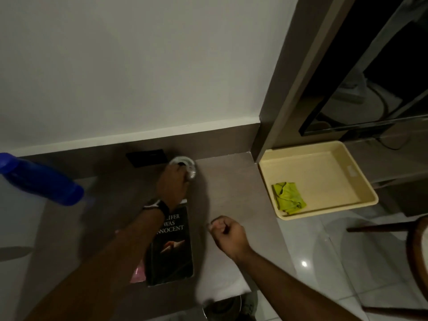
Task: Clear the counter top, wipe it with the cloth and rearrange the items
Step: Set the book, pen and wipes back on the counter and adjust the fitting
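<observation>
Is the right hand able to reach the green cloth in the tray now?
Probably yes. The right hand is a closed fist holding nothing visible, and bare counter lies between it and the cream tray, where the green cloth lies uncovered.

blue bottle [41,179]: blurred, cut by left edge | book [172,246]: title partly covered (forearm over it)

Glass [187,166] at left fingers [172,179], book [172,246] behind wrist, cloth [288,198] in tray [324,158] right of right fingers [217,224].
</observation>
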